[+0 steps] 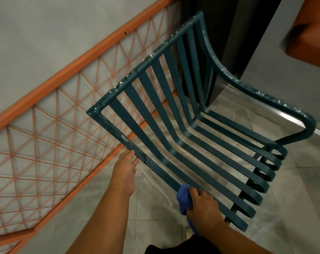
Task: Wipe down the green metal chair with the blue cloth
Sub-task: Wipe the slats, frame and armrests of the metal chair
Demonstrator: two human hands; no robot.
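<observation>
The green metal chair fills the middle of the head view, its slatted back and seat seen from above, with white paint flecks on the top rail and far armrest. My left hand grips the chair's near side rail, fingers curled under it. My right hand holds the blue cloth bunched against the nearest seat slat, lower down the same side. Part of the cloth hangs below my palm.
An orange-framed panel with orange string lattice leans along the grey wall on the left, close behind the chair. A dark pillar stands behind the chair's back. The tiled floor shows to the right and below.
</observation>
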